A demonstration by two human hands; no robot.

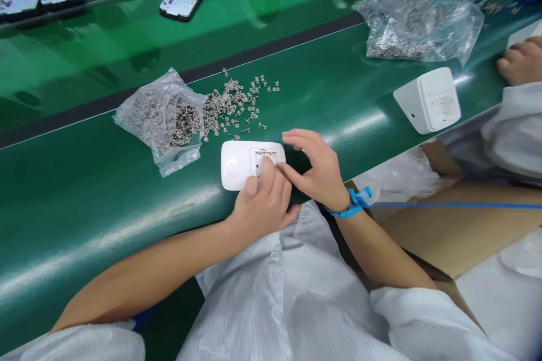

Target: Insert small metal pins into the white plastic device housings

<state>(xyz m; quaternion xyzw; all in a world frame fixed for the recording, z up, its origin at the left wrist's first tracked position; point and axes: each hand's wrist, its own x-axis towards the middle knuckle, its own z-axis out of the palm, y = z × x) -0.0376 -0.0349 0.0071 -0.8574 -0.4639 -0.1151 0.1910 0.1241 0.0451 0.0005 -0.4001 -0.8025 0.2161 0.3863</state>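
Note:
A white plastic housing (pixel 237 163) lies on the green belt (pixel 84 203) in front of me, open side up. My left hand (pixel 262 203) rests on its near edge, fingers pressing into the recess. My right hand (pixel 315 166) sits beside it on the right, thumb and forefinger pinched at the same recess; whether a small part is between them is too small to tell. A blue wrist strap (pixel 353 203) circles my right wrist. Several small metal contacts (pixel 232 104) lie scattered just beyond the housing.
A clear bag of metal parts (pixel 163 118) lies left of the scatter. A second bag (pixel 419 28) and another white housing (pixel 429 100) lie to the right, near a co-worker's hand (pixel 523 61). Dark trays with boards (pixel 181 1) sit at the back. A cardboard box (pixel 444 225) stands lower right.

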